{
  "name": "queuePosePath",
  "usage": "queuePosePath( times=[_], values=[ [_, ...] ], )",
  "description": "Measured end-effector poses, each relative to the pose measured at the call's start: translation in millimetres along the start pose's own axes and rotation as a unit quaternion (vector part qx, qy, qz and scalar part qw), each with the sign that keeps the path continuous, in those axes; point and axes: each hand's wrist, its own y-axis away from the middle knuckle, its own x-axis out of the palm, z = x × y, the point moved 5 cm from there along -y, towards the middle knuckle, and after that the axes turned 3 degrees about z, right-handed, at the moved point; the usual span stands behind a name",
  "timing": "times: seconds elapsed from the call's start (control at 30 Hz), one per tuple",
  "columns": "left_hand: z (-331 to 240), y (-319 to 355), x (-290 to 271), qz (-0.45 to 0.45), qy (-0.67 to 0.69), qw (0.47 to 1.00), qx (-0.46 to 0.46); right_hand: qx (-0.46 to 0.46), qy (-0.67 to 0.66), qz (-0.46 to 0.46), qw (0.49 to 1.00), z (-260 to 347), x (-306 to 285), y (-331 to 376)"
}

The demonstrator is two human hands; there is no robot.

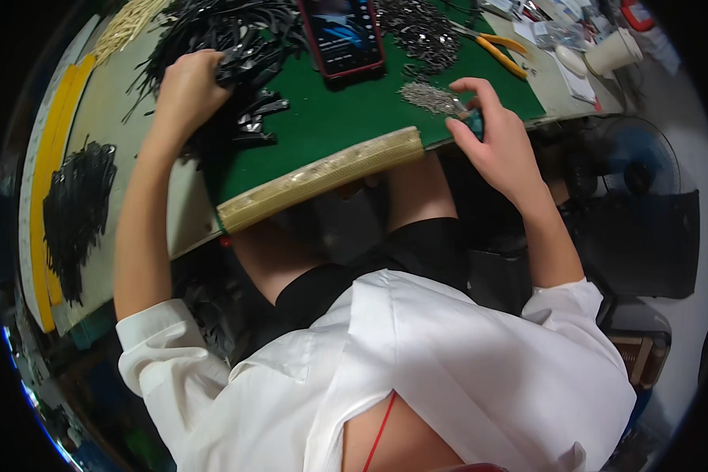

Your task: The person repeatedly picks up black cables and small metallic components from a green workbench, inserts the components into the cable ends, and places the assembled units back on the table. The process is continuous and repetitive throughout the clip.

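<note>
My left hand (187, 88) is closed at the near left edge of a heap of black strips (236, 31), its fingertips partly hidden among them. The strips look like watch straps, some with shiny ends. On the right, the thumb and bent fingers of my right hand (497, 141) are closed round a small teal-handled tool (472, 120), mostly hidden by the hand. A metal part of it points toward a small pile of thin silver pins (429, 97). Beyond that lies a larger heap of dark metal pieces (417, 35), probably buckles.
A phone (342, 39) lies on the green mat (315, 114). A padded gold strip (322, 175) lines the table's front edge. Orange-handled pliers (499, 53) and a white cup (613, 51) lie right. More black strips (79, 212) and yellow bars (51, 173) lie left; a fan (633, 157) stands right.
</note>
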Motion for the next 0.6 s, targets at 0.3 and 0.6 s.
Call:
queuePosePath(
  times=[0.3,0.6],
  values=[
    [-16,8,-73,-0.137,0.125,0.980,0.069,-0.066,0.105,0.155,0.980,-16,5,-4],
    [-81,44,-74,-0.107,0.420,0.899,0.057,-0.016,0.168,0.166,0.972,-7,16,-17]
  ],
)
